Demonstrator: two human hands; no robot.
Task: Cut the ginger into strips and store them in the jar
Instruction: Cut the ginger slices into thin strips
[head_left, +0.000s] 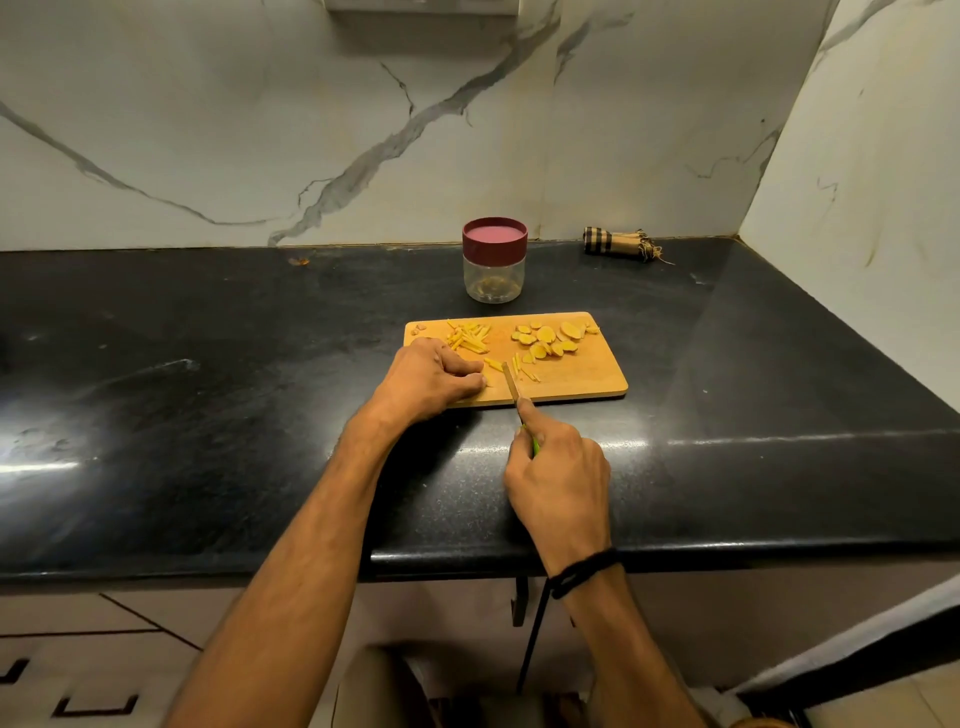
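At the board's near edge, the right hand (558, 483) is wrapped round the green handle of the knife (511, 384), forefinger stretched along the spine. The blade angles in over the wood with its tip among the cut ginger. Just left of the blade, the left hand (431, 376) rests on the board (582, 382) with its fingers curled down. They appear to pin a small piece (487, 383) of ginger, though only a sliver of yellow shows under the fingertips.

Judged from how things lie, the task is roughly midway through the cutting. A few loose sticks (524, 366) lie right of the blade. A larger pile of strips (470, 338) sits toward the board's far left. Toward its far right, a cluster of slices (548, 339) waits uncut, so a fair share of the slicing remains. A couple of small scraps (418, 328) lie at the far-left corner.

No storing has begun. The jar (494, 270) stands on the counter (260, 389) just beyond the board's far edge, with its maroon lid (494, 236) on and its clear body seemingly empty. The lid must come off before any strips can go in.

The ginger is bright yellow. Its strips are thin and fairly even, and its slices are flat ovals of mixed size. Past the board's far right corner, against the wall, lies a rolled checked cloth (618, 243).
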